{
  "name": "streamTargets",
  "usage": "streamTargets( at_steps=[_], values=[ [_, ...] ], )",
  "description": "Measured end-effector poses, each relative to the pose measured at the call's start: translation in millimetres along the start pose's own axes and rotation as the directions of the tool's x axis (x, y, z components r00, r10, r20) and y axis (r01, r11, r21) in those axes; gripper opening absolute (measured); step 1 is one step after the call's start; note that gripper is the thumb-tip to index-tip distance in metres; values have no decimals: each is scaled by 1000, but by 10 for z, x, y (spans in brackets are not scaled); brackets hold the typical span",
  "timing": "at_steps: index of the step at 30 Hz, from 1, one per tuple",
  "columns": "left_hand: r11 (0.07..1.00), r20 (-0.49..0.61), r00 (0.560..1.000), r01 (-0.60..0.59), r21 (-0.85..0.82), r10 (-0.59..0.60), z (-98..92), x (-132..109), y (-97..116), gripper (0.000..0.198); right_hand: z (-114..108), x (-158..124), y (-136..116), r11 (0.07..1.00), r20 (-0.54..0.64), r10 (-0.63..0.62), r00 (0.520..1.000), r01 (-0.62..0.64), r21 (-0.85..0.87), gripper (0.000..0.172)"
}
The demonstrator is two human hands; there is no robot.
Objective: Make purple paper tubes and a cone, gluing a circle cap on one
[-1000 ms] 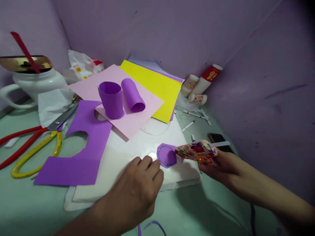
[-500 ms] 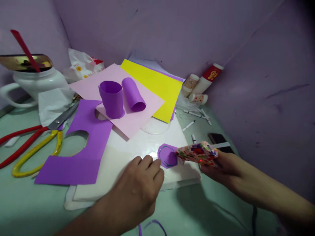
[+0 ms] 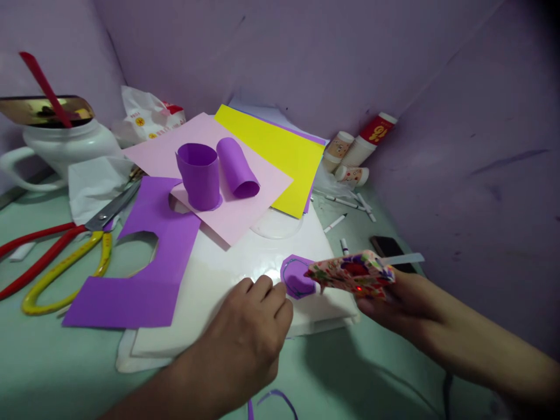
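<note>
A small purple paper piece (image 3: 294, 279) with cut corners lies on a white padded board (image 3: 205, 303); a line of clear glue rings its face. My right hand (image 3: 389, 294) grips a flower-patterned hot glue gun (image 3: 352, 273), its red light lit and a translucent glue stick (image 3: 405, 259) poking out behind. The gun's nozzle is over the right part of the piece. Curled fingers of my left hand (image 3: 258, 321) meet the piece's left edge; their tips are hidden. Two purple paper tubes, one upright (image 3: 199, 181) and one lying (image 3: 237, 168), rest on pink paper (image 3: 258, 204).
Left are scissors with red handles (image 3: 48, 239), yellow handles (image 3: 65, 274), a cut purple sheet (image 3: 131, 303) and a white mug (image 3: 65, 146). Yellow paper (image 3: 280, 157) lies behind. Paper cups (image 3: 367, 143), several markers (image 3: 336, 223) and a dark phone (image 3: 387, 246) are right.
The glue gun has shifted slightly left at its nozzle, and its glue stick now reaches farther right. My left hand has hardly moved.
</note>
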State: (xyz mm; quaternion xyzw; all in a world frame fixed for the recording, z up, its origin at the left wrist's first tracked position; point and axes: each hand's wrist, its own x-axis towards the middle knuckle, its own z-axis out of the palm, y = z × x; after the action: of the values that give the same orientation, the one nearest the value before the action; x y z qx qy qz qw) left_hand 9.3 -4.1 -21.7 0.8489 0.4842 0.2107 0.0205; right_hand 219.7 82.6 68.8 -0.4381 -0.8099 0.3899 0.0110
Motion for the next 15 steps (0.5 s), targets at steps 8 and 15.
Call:
streamTargets(
  at_steps=[8,15],
  values=[
    [1000,39,999,9,-22,-8,-33,26,-2,20,62,222,-16,997,1,-45,999,45,-63,36],
    [1000,53,999,15,-25,-13,-42,20,5,17,62,270,-57,989,5,-24,1000,24,-146,30]
  ],
)
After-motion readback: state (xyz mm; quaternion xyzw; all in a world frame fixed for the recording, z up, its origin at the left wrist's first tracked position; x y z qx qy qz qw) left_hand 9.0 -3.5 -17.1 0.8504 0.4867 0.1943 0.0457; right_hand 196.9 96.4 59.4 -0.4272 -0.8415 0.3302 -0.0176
